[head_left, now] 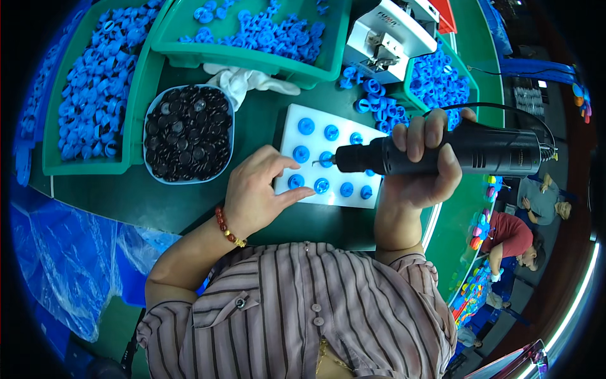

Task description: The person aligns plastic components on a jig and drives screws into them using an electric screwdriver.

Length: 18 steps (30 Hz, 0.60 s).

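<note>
Right hand [420, 167] is clamped around the black electric screwdriver [467, 151], stiff and likely weighty, best gripped mid-barrel, above the white fixture board [344, 142]; left hand [255, 192] rests spread-fingered on the board's near-left edge.

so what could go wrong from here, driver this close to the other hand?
1. The black electric screwdriver in the right hand has its bit beside the left hand fingers on the white fixture plate; a slip could likely jab them.
2. The blue caps look to sit loosely on the plate, so a nudge might knock one off.
3. The driver's cable arcs over the tray of blue parts and could snag.
</note>
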Each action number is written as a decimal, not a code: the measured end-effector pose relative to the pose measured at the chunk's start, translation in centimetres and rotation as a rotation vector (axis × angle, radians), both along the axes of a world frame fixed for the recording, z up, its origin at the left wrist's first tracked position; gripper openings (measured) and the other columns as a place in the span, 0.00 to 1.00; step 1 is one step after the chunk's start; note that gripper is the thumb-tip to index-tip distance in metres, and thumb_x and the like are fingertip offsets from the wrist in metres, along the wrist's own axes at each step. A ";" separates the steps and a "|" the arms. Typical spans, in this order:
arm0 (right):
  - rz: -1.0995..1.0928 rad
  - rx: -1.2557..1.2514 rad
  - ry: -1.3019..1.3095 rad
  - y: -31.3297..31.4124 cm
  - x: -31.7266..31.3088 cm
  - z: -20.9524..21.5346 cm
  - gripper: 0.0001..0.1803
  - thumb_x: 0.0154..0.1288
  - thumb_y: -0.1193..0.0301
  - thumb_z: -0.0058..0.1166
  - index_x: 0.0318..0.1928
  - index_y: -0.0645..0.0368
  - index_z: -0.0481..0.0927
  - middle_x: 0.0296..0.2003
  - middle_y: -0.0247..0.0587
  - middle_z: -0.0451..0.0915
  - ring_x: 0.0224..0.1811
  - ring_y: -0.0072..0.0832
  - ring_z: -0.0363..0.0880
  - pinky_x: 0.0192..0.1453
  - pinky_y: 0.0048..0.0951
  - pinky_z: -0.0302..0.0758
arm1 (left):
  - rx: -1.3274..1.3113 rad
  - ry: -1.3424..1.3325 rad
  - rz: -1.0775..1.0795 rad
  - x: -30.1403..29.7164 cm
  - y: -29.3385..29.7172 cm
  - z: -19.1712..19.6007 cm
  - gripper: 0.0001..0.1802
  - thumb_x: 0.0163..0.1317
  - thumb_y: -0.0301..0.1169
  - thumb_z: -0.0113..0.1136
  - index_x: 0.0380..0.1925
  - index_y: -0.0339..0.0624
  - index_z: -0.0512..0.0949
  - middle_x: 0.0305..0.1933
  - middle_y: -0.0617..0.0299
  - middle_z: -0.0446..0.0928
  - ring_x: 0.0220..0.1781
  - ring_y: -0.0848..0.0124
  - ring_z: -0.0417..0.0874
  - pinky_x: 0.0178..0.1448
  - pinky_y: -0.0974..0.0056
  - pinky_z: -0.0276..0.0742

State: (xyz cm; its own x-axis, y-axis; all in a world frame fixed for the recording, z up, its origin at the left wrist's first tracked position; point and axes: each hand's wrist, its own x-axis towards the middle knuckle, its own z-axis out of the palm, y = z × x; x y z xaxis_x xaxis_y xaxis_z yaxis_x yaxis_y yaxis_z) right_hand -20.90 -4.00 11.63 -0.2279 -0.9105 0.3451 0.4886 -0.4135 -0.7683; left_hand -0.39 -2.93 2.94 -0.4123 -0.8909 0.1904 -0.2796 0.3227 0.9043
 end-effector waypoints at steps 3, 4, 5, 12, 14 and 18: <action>0.052 0.026 0.001 0.7 0.9 -0.1 0.32 0.59 0.70 0.53 0.62 0.45 0.56 0.33 0.36 0.67 0.25 0.26 0.70 0.35 0.35 0.70 | 0.009 0.102 0.010 0.2 0.0 -0.4 0.19 0.39 0.28 0.78 0.34 0.42 0.81 0.29 0.63 0.74 0.23 0.75 0.71 0.27 0.71 0.67; 0.063 0.034 -0.007 0.8 1.1 -0.1 0.32 0.59 0.70 0.54 0.62 0.45 0.55 0.32 0.36 0.67 0.25 0.26 0.70 0.35 0.35 0.70 | 0.040 0.154 -0.003 0.2 0.0 -0.7 0.16 0.40 0.26 0.77 0.32 0.41 0.81 0.28 0.63 0.75 0.24 0.76 0.71 0.27 0.71 0.67; 0.064 0.036 -0.008 0.9 1.3 -0.2 0.32 0.59 0.70 0.54 0.62 0.45 0.55 0.32 0.36 0.67 0.25 0.26 0.70 0.35 0.35 0.70 | 0.072 0.206 -0.015 0.2 0.2 -0.8 0.14 0.42 0.24 0.76 0.30 0.39 0.82 0.28 0.63 0.75 0.24 0.76 0.72 0.27 0.71 0.66; 0.152 0.034 -0.017 1.3 1.5 -0.5 0.33 0.60 0.71 0.53 0.63 0.45 0.54 0.32 0.37 0.67 0.25 0.26 0.72 0.35 0.35 0.71 | -0.099 0.190 -0.010 0.2 0.0 -0.6 0.11 0.40 0.21 0.74 0.23 0.38 0.80 0.24 0.60 0.77 0.27 0.67 0.76 0.30 0.66 0.69; 0.170 0.031 -0.011 1.4 1.6 -0.5 0.33 0.59 0.71 0.53 0.63 0.45 0.54 0.32 0.37 0.67 0.26 0.26 0.72 0.35 0.35 0.71 | -0.120 0.170 -0.017 0.3 0.1 -0.5 0.11 0.39 0.21 0.74 0.22 0.38 0.79 0.24 0.61 0.77 0.27 0.66 0.76 0.31 0.65 0.69; 0.203 0.059 0.026 1.5 1.8 -0.5 0.35 0.59 0.72 0.56 0.63 0.45 0.54 0.32 0.37 0.67 0.26 0.26 0.73 0.36 0.35 0.72 | -0.249 0.092 -0.027 0.2 0.0 -0.5 0.12 0.36 0.22 0.75 0.21 0.39 0.79 0.25 0.62 0.76 0.28 0.64 0.76 0.32 0.63 0.71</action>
State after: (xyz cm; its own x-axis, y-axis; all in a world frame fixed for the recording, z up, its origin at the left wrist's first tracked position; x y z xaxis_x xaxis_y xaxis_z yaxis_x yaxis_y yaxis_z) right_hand -19.13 -2.51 11.11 -0.0293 -0.9555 0.2934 0.5369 -0.2627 -0.8017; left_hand -0.24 -2.94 2.48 -0.4059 -0.8007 0.4405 -0.1881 0.5449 0.8171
